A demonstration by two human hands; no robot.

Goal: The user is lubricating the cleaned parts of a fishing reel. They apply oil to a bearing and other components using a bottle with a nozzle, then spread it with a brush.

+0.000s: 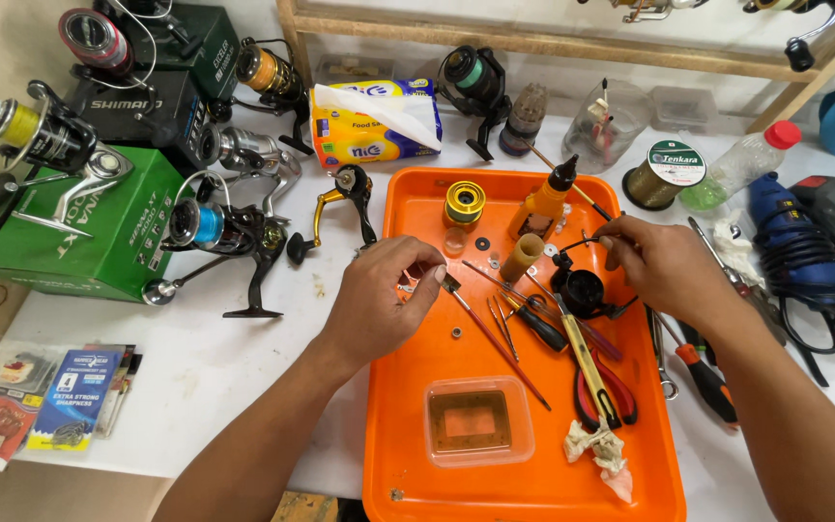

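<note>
The work looked to be mid-disassembly of a fishing reel over the orange tray (393,425). The left hand (379,300) pinched a small dark part (449,281) in its grip just above the tray's left half. The right hand (664,266), fingers curled, grasped the wire arm of the black reel body (584,290) near the tray's right side. Both forearms reached in from below. The next move probably called for steady, fine fingertip control.

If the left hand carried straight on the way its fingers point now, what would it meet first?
The left hand points right, across the orange tray. First in line looks to be the tan cylinder, though height above the tray is unclear.
</note>
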